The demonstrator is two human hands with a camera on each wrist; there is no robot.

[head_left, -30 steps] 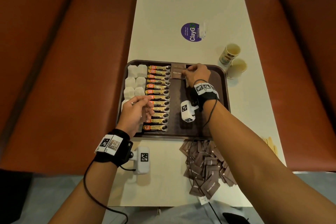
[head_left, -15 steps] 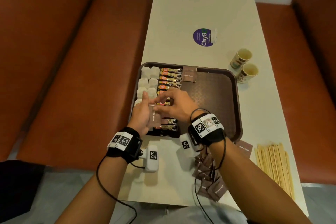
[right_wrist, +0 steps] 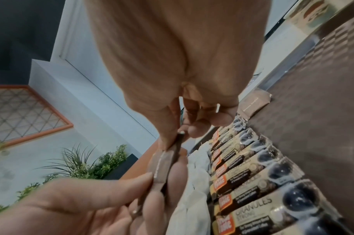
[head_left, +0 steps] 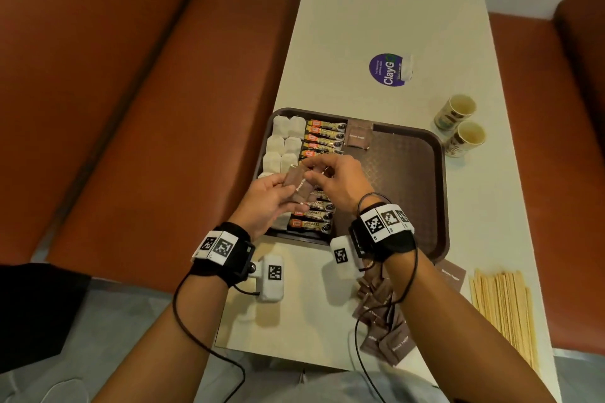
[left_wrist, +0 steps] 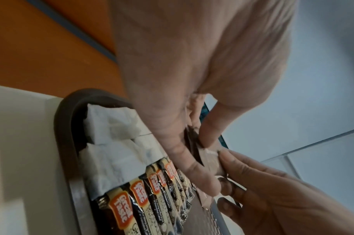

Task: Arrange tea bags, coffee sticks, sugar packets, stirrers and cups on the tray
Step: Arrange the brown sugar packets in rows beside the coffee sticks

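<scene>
Sugar packets [head_left: 299, 186] pinched between both grips, left hand [head_left: 266, 199] and right hand [head_left: 340, 181]; above tray [head_left: 409, 180].

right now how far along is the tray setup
Done: tea bags and coffee sticks sit in columns on the tray, with a few brown sugar packets at its far edge. In hand: the left hand and right hand both pinch a small stack of sugar packets. Left: the loose packet pile, the wooden stirrers and two paper cups, all on the table.
</scene>
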